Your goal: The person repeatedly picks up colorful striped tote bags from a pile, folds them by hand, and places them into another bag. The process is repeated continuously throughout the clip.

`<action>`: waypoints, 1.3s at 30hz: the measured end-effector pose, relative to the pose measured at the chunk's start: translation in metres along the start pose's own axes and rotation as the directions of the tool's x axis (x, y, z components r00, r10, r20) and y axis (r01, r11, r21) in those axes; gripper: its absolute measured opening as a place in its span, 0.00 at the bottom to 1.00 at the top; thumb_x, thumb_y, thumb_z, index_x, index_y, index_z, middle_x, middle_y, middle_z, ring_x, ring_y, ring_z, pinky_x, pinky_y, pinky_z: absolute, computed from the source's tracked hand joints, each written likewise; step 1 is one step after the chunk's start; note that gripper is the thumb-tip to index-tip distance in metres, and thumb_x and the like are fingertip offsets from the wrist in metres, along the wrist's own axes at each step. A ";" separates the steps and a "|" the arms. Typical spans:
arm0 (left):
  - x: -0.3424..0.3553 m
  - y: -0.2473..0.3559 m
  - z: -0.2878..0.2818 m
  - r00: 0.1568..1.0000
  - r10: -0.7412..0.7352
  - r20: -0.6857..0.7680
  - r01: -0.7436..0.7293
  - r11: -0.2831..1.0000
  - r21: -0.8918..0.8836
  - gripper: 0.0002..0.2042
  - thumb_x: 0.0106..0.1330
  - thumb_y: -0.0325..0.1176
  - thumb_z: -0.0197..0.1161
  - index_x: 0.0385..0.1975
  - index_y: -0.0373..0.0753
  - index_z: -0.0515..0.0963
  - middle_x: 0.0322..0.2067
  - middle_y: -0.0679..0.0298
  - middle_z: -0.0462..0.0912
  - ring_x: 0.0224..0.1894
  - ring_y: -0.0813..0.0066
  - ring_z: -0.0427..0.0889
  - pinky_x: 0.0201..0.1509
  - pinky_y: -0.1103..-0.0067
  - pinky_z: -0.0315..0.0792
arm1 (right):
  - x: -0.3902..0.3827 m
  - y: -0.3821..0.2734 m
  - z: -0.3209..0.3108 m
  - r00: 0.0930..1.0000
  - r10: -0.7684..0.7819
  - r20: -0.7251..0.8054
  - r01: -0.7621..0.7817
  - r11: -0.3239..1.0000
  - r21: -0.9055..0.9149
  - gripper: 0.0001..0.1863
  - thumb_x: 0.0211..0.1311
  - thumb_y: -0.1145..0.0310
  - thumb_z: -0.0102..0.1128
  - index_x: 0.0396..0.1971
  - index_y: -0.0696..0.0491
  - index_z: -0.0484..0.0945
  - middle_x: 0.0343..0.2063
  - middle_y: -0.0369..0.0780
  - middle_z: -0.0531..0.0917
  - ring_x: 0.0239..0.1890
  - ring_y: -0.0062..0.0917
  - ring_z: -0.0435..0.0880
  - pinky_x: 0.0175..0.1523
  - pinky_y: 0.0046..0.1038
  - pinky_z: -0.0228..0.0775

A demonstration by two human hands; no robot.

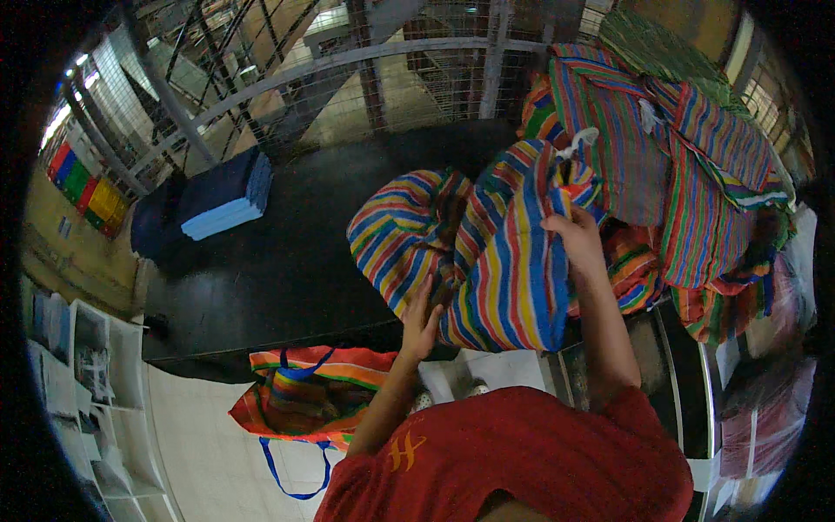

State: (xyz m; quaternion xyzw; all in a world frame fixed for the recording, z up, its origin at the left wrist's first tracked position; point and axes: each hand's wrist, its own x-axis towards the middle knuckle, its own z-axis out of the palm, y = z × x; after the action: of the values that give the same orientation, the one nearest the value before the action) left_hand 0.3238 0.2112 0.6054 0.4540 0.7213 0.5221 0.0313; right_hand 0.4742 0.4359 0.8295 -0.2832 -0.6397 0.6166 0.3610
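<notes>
On the black table in front of me lies a bulging, soft bundle of striped cloth in blue, yellow, red, white and green, folded or slumped into two lobes. My right hand grips its right side near the top, the thumb on the cloth and the other fingers partly hidden. Against the lower fold in the middle rests my left hand, fingers stretched out along the cloth. A white tie sticks up at the bundle's upper end. What fills the bundle is hidden.
More striped cloth bundles are piled at the right. Folded dark and light blue fabric sits on the black table at left. Below its edge, an orange striped bag with blue handles gapes. Wire mesh stands behind; white shelves stand left.
</notes>
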 end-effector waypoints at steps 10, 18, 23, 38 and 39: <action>-0.123 -0.114 0.018 0.815 -0.327 0.479 0.576 0.359 -0.735 0.29 0.75 0.51 0.43 0.68 0.37 0.60 0.64 0.59 0.69 0.65 0.65 0.69 0.70 0.66 0.62 | 0.046 0.000 0.211 0.663 0.398 0.635 -0.139 0.898 -0.418 0.46 0.61 0.34 0.54 0.69 0.53 0.62 0.61 0.53 0.72 0.58 0.41 0.78 0.65 0.40 0.63; -0.191 -0.085 -0.152 0.600 -0.697 0.394 0.533 -0.018 -0.846 0.47 0.64 0.65 0.55 0.74 0.44 0.42 0.67 0.51 0.63 0.68 0.58 0.63 0.68 0.65 0.62 | 0.060 0.227 0.275 0.777 0.276 0.566 0.511 0.249 -0.823 0.28 0.65 0.55 0.51 0.64 0.50 0.67 0.61 0.54 0.71 0.59 0.48 0.75 0.60 0.44 0.70; -0.046 -0.065 -0.159 0.764 -0.611 -0.208 0.468 0.747 -0.472 0.58 0.57 0.51 0.72 0.73 0.38 0.32 0.68 0.41 0.58 0.68 0.52 0.63 0.68 0.59 0.61 | 0.053 0.217 0.271 0.745 0.209 0.634 0.609 0.175 -0.774 0.16 0.61 0.67 0.51 0.39 0.60 0.84 0.40 0.51 0.85 0.44 0.39 0.85 0.48 0.40 0.78; -0.081 -0.092 -0.104 0.689 -0.672 0.272 0.564 0.261 -0.783 0.25 0.59 0.31 0.67 0.58 0.40 0.73 0.50 0.62 0.81 0.50 0.67 0.81 0.56 0.69 0.75 | 0.023 0.117 0.150 0.449 0.078 0.890 0.894 -0.023 -0.448 0.76 0.16 0.38 0.84 0.71 0.55 0.52 0.57 0.57 0.74 0.63 0.53 0.70 0.70 0.41 0.59; -0.087 -0.078 -0.102 0.693 -0.689 0.213 0.553 0.319 -0.770 0.24 0.59 0.29 0.67 0.57 0.40 0.74 0.49 0.63 0.82 0.49 0.68 0.81 0.56 0.69 0.75 | 0.026 0.117 0.148 0.385 0.042 0.922 0.921 0.052 -0.387 0.78 0.15 0.41 0.85 0.72 0.52 0.47 0.60 0.56 0.72 0.64 0.52 0.69 0.70 0.42 0.60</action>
State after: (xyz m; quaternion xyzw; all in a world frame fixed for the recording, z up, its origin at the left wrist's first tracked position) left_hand 0.2730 0.0746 0.5533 0.0360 0.5304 0.7619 0.3699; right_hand 0.3294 0.3793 0.7193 0.1129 -0.9933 -0.0207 0.0129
